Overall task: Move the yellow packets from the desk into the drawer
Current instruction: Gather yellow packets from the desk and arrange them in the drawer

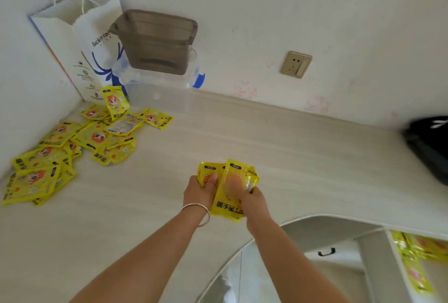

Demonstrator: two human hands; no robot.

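Gripping yellow packets [226, 196] printed "暖手宝", left hand [200, 192] and right hand [252, 199], fingers curled round them; "luckin coffee" bag [97, 43] behind.

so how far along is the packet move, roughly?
Partway, early by the look of it. Done: some yellow packets already lie in the open drawer at lower right. In hand: the left hand and right hand both grip a small bunch of packets above the desk. Left: a big scattered pile in the far left corner, larger than what shows in the drawer.
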